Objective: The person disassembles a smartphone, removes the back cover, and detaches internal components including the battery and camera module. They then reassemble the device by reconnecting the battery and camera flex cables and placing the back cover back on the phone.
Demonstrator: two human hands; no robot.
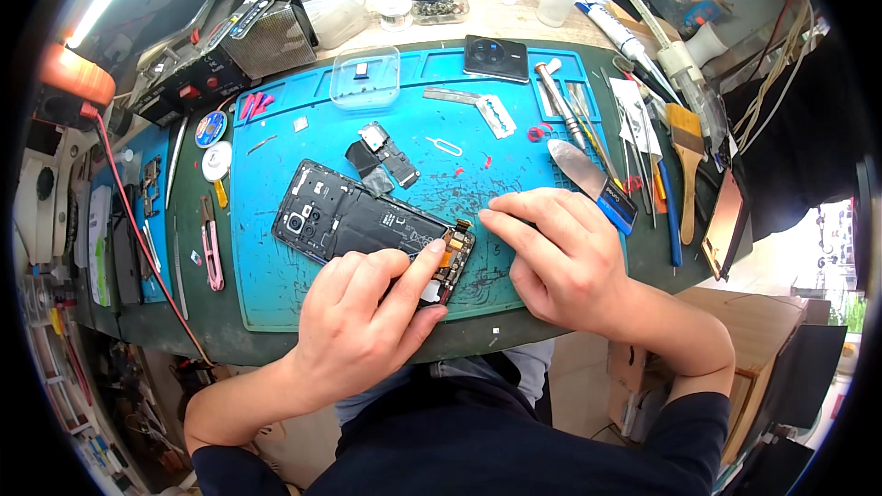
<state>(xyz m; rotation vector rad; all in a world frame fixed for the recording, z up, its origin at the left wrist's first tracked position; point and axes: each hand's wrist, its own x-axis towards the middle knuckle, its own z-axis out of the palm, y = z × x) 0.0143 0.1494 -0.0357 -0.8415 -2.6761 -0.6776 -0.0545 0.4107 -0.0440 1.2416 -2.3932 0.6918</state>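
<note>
A disassembled black phone (340, 220) lies on the blue mat (266, 303), its lower end exposing a circuit board and orange flex (452, 248). My left hand (377, 312) grips that end, index finger on the board, thumb at the edge. To its right, my right hand (560, 262) has its fingers closed around something thin and dark I cannot make out, fingertips beside a small connector (463, 224). Above the phone sit removed dark covers (395, 161) and a SIM pin (446, 146). A broad metal blade tool (579, 170) rests beyond my right hand.
Tools, a brush (687, 142) and a copper-toned panel (721, 216) crowd the right. A clear box (364, 78) and black phone (496, 59) sit at the mat's back. On the left are solder reels (210, 129), pink cutters (210, 253), a black machine (188, 64) and a red cable (138, 230).
</note>
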